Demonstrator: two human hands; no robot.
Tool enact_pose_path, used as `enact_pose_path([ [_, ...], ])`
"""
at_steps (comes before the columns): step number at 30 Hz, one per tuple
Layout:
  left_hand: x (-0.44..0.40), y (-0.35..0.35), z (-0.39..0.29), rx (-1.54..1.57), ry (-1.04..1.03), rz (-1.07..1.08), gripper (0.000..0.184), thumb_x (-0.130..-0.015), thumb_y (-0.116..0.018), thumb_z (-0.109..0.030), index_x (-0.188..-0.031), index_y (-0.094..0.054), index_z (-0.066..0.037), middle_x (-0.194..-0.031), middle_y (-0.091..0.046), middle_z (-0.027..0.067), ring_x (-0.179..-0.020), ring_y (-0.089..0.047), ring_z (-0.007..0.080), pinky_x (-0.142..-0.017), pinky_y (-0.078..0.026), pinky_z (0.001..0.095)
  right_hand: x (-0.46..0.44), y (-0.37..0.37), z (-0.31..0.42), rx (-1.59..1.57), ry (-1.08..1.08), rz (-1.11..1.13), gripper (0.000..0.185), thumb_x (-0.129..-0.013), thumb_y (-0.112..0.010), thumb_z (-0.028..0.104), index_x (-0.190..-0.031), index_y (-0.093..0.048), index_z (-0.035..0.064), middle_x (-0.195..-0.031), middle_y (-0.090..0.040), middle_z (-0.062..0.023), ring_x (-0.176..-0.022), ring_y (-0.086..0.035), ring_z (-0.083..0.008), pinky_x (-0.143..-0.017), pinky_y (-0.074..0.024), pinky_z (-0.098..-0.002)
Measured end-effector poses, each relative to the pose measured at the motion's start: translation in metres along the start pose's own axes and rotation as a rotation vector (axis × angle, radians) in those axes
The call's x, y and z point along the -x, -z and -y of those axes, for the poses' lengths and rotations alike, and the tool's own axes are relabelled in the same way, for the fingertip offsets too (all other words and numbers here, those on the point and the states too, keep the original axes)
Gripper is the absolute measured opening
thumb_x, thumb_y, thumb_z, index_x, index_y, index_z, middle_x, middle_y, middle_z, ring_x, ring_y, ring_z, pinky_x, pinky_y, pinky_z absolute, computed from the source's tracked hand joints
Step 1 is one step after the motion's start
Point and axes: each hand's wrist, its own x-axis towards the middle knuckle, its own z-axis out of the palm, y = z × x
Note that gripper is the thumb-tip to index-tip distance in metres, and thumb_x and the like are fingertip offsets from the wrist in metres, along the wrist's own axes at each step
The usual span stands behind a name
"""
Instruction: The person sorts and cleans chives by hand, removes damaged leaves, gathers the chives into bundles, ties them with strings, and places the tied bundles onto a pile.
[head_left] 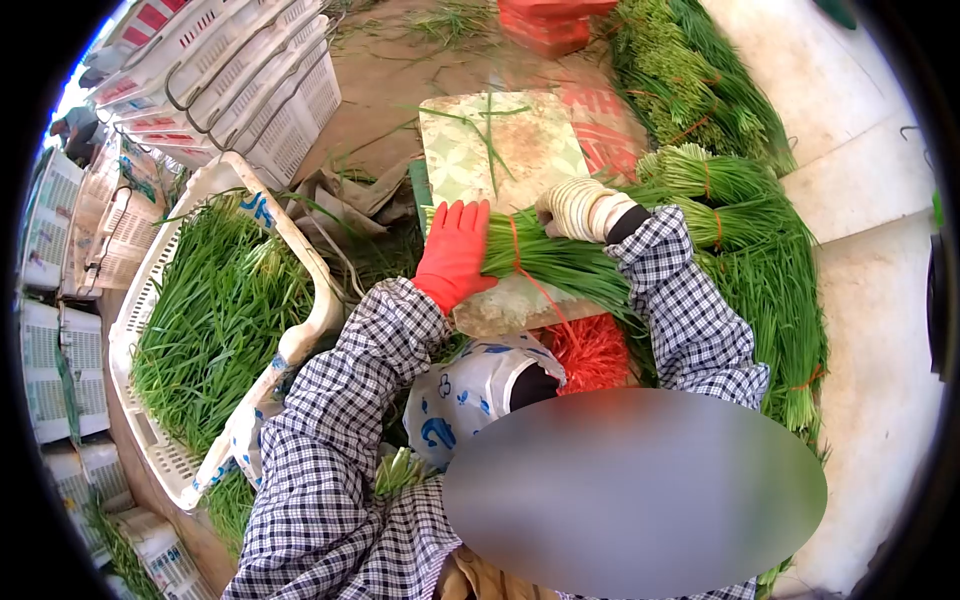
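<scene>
Resting our red-gloved left hand [455,252], fingers outstretched, on the tied green bunch [560,262] at the patterned board [545,140]'s near part, we curl our right hand [583,210] over it, grip unclear. More bundles [765,240] lie right of the board; beyond its left, crates [290,120] stand stacked.

The red glove [455,250] looks rubbery and smooth, the cream glove [578,207] ribbed and cloth-like, the checked sleeves [345,360] matt woven cloth, the bundled stalks [562,263] sleek, the patterned board [540,125] smooth but stained, the strands [592,357] by its near edge shiny red plastic, and the leaf-filled crate [325,305] scuffed plastic.
</scene>
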Motion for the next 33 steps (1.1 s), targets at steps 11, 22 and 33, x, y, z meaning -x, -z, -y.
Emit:
enact_pose_path([
  [11,0.005,-0.005,-0.003,0.078,0.062,0.050,0.117,-0.049,-0.087,-0.037,-0.140,-0.028,0.007,-0.133,-0.043,0.0249,-0.129,-0.038,0.0402,-0.113,-0.023,0.0516,-0.025,0.061,-0.003,0.130,0.240,-0.250,0.022,-0.072,-0.071,0.017,-0.092,-0.072,0.0080,-0.092,-0.068,-0.0198,-0.087,-0.065,-0.0359,-0.082,-0.0508,-0.0437],
  [22,0.007,-0.003,-0.004,0.033,0.053,0.004,0.112,-0.049,-0.086,-0.041,-0.136,-0.035,0.007,-0.126,-0.047,0.0207,-0.124,-0.042,0.0362,-0.112,-0.025,0.0487,0.015,-0.020,0.066,-0.089,0.175,-0.173,0.115,-0.054,-0.087,0.044,-0.142,-0.029,-0.0023,-0.136,-0.045,-0.0242,-0.127,-0.044,-0.0379,-0.107,-0.0347,-0.0436],
  [33,0.008,-0.007,-0.006,0.028,0.059,0.005,0.114,-0.049,-0.086,-0.041,-0.139,-0.033,0.005,-0.125,-0.047,0.0192,-0.122,-0.043,0.0343,-0.111,-0.026,0.0487,0.122,0.009,-0.056,0.243,-0.437,-0.184,0.115,-0.050,-0.084,0.056,-0.137,-0.035,-0.0023,-0.145,-0.036,-0.0197,-0.138,-0.028,-0.0326,-0.116,-0.0169,-0.0455],
])
